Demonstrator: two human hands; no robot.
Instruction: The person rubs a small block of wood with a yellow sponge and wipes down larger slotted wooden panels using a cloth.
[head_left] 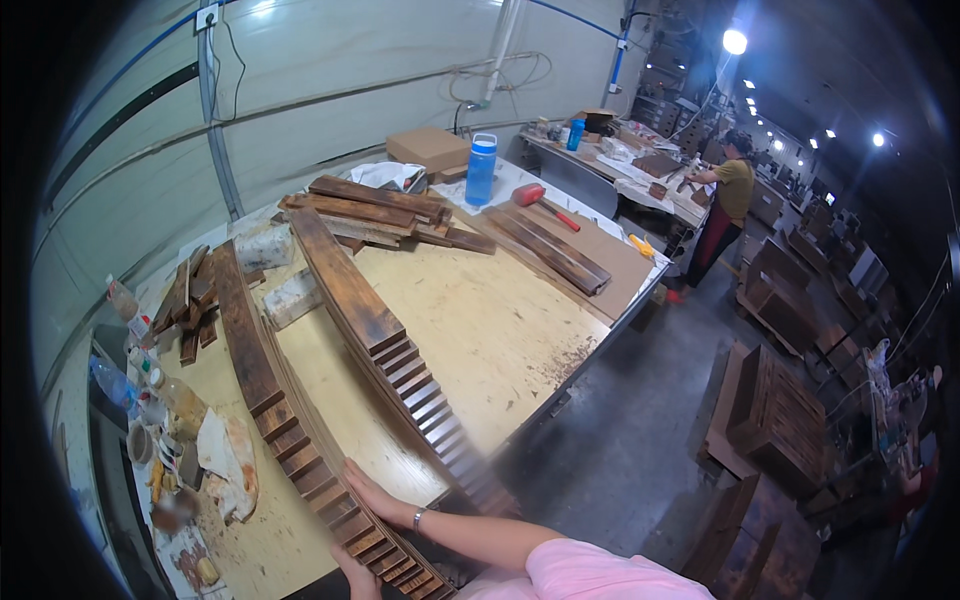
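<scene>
A long row of overlapping dark brown wooden boards (pixel 248 345) runs toward me on the left of the table, its near ends stepped like stairs. My right hand (pixel 380 500), with a bracelet at the wrist, is pressed along the right side of this row. On the opposite side, close to the picture's lower edge, my left hand (pixel 357 573) grips the near part; its fingers are partly hidden. Between them the hands hold the stepped boards. A second stepped row of boards (pixel 345 285) lies to the right, its near end blurred at the table edge.
Loose boards (pixel 370 205) are piled at the back, beside a blue bottle (pixel 481 170) and a red-handled tool (pixel 558 215). Bottles and a stained cloth (pixel 226 465) line the left side. Across the aisle, a person (pixel 735 190) works at another table; wooden panels (pixel 780 420) stand right.
</scene>
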